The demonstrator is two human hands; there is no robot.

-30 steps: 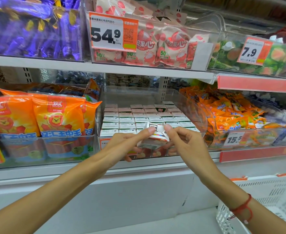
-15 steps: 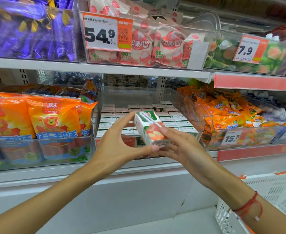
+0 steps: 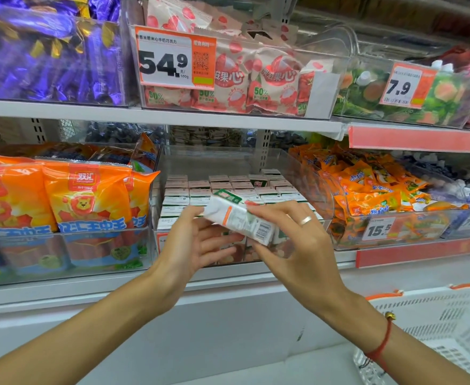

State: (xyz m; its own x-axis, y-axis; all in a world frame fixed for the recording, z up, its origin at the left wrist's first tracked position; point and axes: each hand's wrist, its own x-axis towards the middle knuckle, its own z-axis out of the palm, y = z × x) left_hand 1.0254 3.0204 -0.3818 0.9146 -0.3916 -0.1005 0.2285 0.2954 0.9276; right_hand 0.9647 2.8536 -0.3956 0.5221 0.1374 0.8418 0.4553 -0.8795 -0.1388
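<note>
A small white and green carton (image 3: 239, 218) with a barcode on its side lies tilted between my two hands, in front of a clear bin (image 3: 306, 173) on the middle shelf. Inside that bin stand several rows of the same cartons (image 3: 222, 187). My right hand (image 3: 292, 245) grips the carton, fingers over its top and thumb under its right end. My left hand (image 3: 197, 240) has its thumb against the carton's left end, and its fingers are spread loosely below.
Orange lion-print packs (image 3: 83, 201) fill the bin to the left, small orange packets (image 3: 367, 190) the bin to the right. Above are purple sweets (image 3: 47, 51) and pink fruit bags (image 3: 256, 81). A white basket (image 3: 436, 329) with orange trim sits at lower right.
The carton came up out of the bin and has been turned in my hands, so the barcode side now faces me instead of the fruit picture. My left fingers have loosened.
</note>
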